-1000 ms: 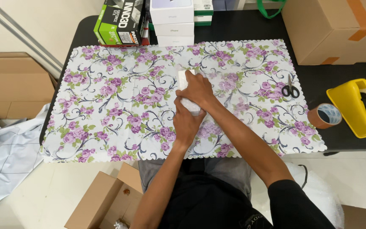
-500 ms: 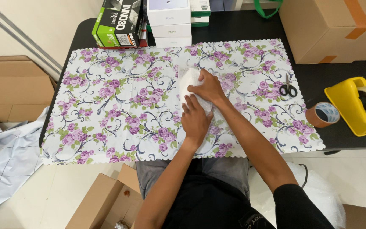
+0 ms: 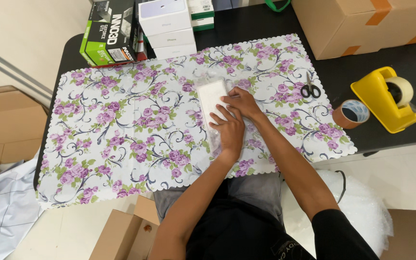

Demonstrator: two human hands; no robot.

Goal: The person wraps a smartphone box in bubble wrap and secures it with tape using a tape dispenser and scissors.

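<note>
White box point(image 3: 212, 98) lower end hidden under hands; cardboard box point(image 3: 371, 21) cropped.

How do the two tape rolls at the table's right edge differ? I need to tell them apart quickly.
The brown tape roll lies flat and loose on the black table, hole facing up; the pale tape roll stands on edge, mounted in a yellow dispenser. The brown roll sits nearer the floral cloth. Neither is touched by the hands.

This looks like a small packing station: a black worktop point(image 3: 400, 58) under a floral cloth point(image 3: 121, 135), a yellow tape dispenser point(image 3: 386, 98) at right, brown tape roll point(image 3: 351, 113), scissors point(image 3: 309, 89), stacked boxed goods point(image 3: 167, 29) at top, and cardboard cartons point(image 3: 362, 24) upper right.
</note>
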